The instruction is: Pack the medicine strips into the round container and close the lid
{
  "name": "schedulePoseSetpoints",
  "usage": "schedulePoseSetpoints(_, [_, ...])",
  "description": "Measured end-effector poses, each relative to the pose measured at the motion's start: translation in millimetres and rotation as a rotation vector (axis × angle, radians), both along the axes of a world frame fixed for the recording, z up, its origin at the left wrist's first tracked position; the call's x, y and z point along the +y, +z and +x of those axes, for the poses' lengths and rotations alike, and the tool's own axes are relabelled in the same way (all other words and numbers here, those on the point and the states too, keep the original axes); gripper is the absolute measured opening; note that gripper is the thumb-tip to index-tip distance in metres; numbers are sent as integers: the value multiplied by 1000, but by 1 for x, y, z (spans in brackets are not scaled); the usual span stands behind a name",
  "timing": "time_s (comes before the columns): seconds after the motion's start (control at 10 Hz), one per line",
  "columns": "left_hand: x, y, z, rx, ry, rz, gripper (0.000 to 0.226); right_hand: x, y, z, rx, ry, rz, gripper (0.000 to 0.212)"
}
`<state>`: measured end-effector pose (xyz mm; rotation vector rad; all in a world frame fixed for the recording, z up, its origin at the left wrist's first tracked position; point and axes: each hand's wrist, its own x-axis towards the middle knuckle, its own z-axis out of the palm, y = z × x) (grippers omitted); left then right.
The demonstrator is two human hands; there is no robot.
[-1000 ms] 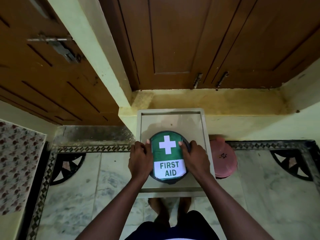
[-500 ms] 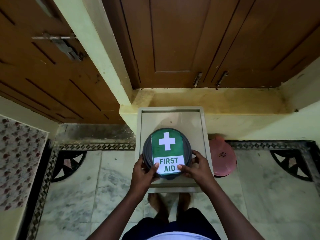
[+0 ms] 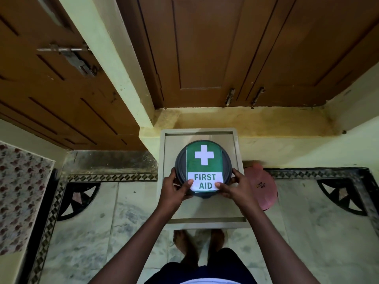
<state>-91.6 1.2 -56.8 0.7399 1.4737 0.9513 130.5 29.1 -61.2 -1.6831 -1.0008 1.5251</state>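
A dark round container (image 3: 180, 160) stands on a pale square stool top (image 3: 235, 203), its lid on and covered by a green and white "FIRST AID" label (image 3: 204, 160). My left hand (image 3: 174, 189) grips the container's near left edge, thumb on the label. My right hand (image 3: 233, 186) grips the near right edge, thumb also on the label. No medicine strips are visible; the inside of the container is hidden by the lid.
A pink round object (image 3: 262, 187) lies on the marble floor right of the stool. Brown wooden doors (image 3: 205, 48) and a yellow step (image 3: 246, 119) are behind. A patterned cloth (image 3: 20, 191) is at far left. My feet (image 3: 199, 240) stand below the stool.
Both hands slid from the container's sides down to its near edge, thumbs now pressing on the label. The container stays on the stool with the lid on.
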Motion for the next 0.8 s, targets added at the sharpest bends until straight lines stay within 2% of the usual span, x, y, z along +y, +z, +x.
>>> schedulePoseSetpoints(0.3, [11,-11,-5,58,-3,-29,47,11,-1,-7,17,-21,-40,67])
schedulePoseSetpoints(0.4, [11,-9,-5,102,10,-62,53,8,0,-7,-83,2,-34,67])
schedulePoseSetpoints(0.5, [10,-8,-5,335,40,-63,62,3,5,-7,-258,9,-8,73])
schedulePoseSetpoints(0.6, [1,3,-3,531,137,36,48,-4,12,-9,-480,-44,72,71])
schedulePoseSetpoints(0.7, [-7,17,-3,541,211,231,24,-10,23,-15,-513,-94,208,49])
schedulePoseSetpoints(0.8, [-10,33,-2,542,206,361,14,-15,44,-27,-418,-131,306,29])
